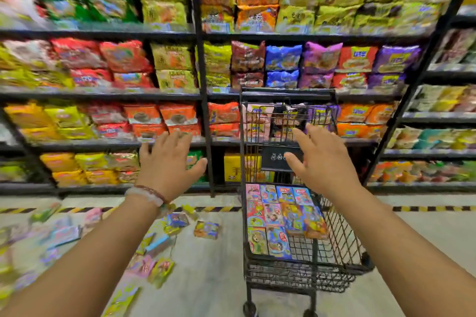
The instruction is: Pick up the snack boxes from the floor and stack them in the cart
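both hands empty, fingers spread: left hand (168, 165) mid-frame, right hand (322, 162) by the cart (342, 247). snack boxes (206, 229) scattered on the floor (219, 278) lower left; some already stacked in the cart. i'd drop low, grab the nearest, lay it flush beside the rows.

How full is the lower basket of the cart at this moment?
Partly full. Snack boxes lie flat in rows over the left and far part of the lower basket, while bare wire mesh shows at the near right.
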